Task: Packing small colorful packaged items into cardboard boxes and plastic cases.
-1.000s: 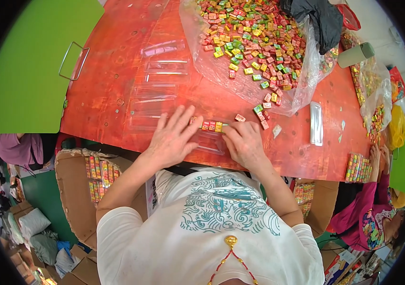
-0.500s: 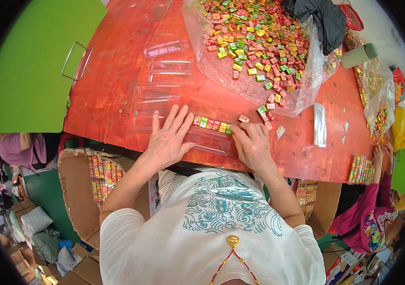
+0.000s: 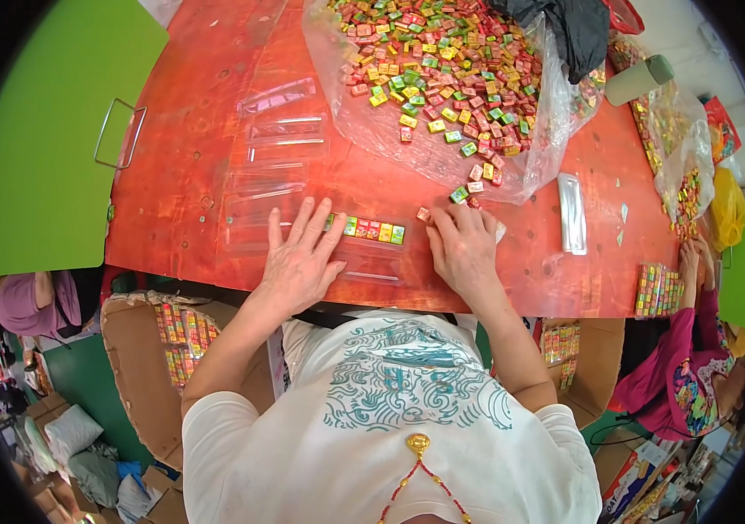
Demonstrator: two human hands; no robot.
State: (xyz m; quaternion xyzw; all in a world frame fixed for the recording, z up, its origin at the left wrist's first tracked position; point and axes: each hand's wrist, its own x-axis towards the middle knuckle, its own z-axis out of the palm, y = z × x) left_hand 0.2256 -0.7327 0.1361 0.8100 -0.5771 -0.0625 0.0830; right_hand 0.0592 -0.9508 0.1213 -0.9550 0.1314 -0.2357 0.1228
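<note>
My left hand (image 3: 301, 262) lies flat with fingers spread, its fingertips at the left end of a short row of small wrapped candy blocks (image 3: 374, 230) in red, green and yellow. That row sits in a clear plastic tray (image 3: 374, 265) near the table edge. To its right, my right hand (image 3: 466, 253) is off the row, fingers bent downward and thumb apart; I see nothing held in it. A loose reddish block (image 3: 425, 214) lies beside its index finger, and a green one (image 3: 459, 195) just beyond its fingertips.
A large heap of candy blocks (image 3: 442, 70) spreads over clear plastic sheeting (image 3: 372, 144) at the back. Several clear trays (image 3: 276, 179) lie left on the red table (image 3: 189, 131). A clear tray (image 3: 572, 214) lies right. Cardboard boxes (image 3: 141, 375) stand below; a co-worker's hands (image 3: 693, 262) are at far right.
My right hand has moved right, away from the row's end to the loose blocks. My left fingers now cover the row's left end. The whole view has shifted slightly.
</note>
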